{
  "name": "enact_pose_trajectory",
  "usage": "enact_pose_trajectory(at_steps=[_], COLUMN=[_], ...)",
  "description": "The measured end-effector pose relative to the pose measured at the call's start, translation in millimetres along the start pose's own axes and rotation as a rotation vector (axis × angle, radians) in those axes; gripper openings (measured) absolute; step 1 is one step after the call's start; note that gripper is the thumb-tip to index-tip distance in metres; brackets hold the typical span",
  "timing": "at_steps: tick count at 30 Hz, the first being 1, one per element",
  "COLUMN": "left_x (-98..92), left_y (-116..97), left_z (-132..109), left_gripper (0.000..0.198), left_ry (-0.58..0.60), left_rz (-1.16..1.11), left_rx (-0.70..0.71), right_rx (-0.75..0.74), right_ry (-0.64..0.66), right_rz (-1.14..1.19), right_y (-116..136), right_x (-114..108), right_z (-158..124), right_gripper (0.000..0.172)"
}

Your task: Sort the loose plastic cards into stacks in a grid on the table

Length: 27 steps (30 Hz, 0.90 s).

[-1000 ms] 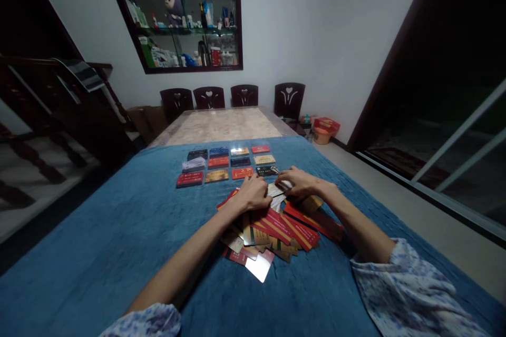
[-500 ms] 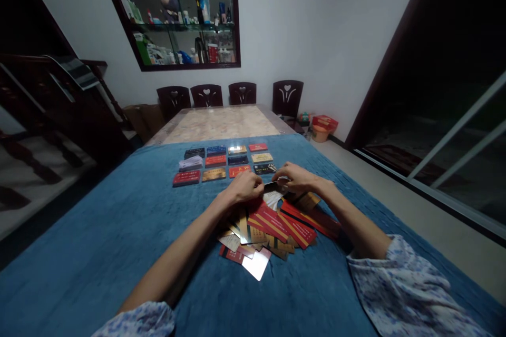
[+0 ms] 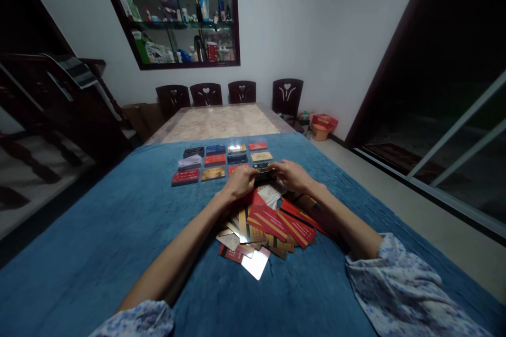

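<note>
My left hand [image 3: 240, 182] and my right hand [image 3: 291, 175] are closed at either end of the black cards [image 3: 262, 169], at the right end of the nearest row of stacks. Their fingertips pinch the ends; how many cards they hold I cannot make out. Just left of my left hand lie a red stack [image 3: 233, 169], partly covered by it, and a gold stack [image 3: 213, 174]. Below my hands spreads a loose pile of red, gold and white cards [image 3: 272, 221], overlapping at many angles. My right forearm hides part of its right side.
Neat card stacks stand in three rows, among them a dark red one [image 3: 185, 177] and an uneven white one [image 3: 190, 162]. A blue cloth [image 3: 118, 210] covers the near table; the marble-look top [image 3: 225, 120] shows beyond. Several dark chairs [image 3: 242, 92] line the far end.
Both hands have moved slightly forward and left, from above the top of the loose pile to the black stack, carrying the dark card between them.
</note>
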<state>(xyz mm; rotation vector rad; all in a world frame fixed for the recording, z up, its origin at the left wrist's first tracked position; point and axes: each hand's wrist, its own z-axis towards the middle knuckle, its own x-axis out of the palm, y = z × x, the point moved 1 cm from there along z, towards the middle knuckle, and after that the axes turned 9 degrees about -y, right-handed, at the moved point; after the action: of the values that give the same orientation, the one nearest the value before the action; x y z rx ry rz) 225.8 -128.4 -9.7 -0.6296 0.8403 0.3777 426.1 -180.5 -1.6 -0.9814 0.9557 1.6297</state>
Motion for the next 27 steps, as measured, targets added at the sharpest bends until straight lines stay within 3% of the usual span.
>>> enact_pose_trajectory(at_steps=[7,18,22,27], left_x=[3.0,-1.4,-2.2,-3.8], left_y=[3,-14,-11,-6], left_z=[-3,-7,-6,-4], left_gripper=[0.034,0.042,0.04,0.038], left_ry=[-0.042,0.085,0.035,-0.042], left_rz=[0.067,0.289,0.237,0.213], left_rx=[-0.014,-0.087,-0.092,-0.101], right_rx=[0.035,0.082,0.053,-0.025], right_ry=[-0.022,-0.025,-0.046,-0.136], right_rz=[-0.059,-0.145,-0.147,-0.087], right_y=[7,14,14,12], right_x=[6,11,12,14], right_z=[-2,-7,-6,-7], right_gripper=[0.034,0.032,0.035,0.051])
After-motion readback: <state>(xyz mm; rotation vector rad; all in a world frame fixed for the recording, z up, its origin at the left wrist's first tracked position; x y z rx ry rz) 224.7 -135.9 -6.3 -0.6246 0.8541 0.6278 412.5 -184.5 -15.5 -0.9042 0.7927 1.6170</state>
